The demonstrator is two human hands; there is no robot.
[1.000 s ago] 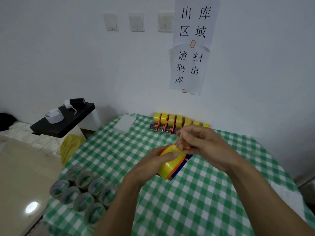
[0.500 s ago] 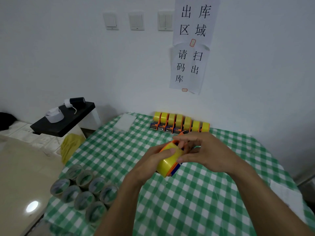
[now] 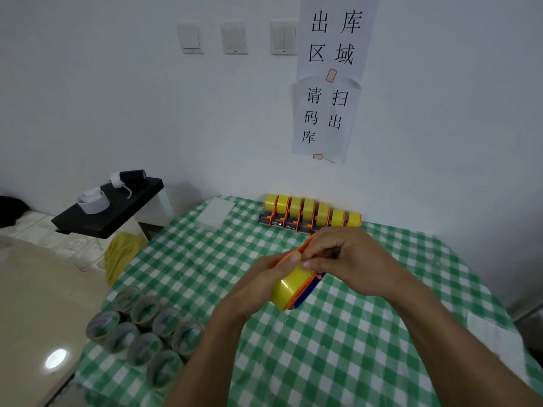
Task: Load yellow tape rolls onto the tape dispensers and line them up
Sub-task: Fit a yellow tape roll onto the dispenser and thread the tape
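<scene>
Above the middle of the green checked table (image 3: 352, 348) I hold an orange and blue tape dispenser (image 3: 305, 292) with a yellow tape roll (image 3: 286, 290) on it. My left hand (image 3: 255, 286) grips the roll from the left, thumb on its top. My right hand (image 3: 349, 259) curls over the dispenser's upper end, fingertips pinching at the top of the roll. A row of several loaded dispensers (image 3: 311, 214) stands along the wall at the table's far edge.
Several empty-looking tape rolls (image 3: 144, 330) stand clustered at the table's near left corner. A white pad (image 3: 216, 212) lies at the far left. Left of the table is a black shelf (image 3: 108, 210) with small items and a yellow bag (image 3: 120, 257).
The dispenser has tilted and lowered a little in my hands. My right hand's fingers have shifted over its top end, closer to my left thumb.
</scene>
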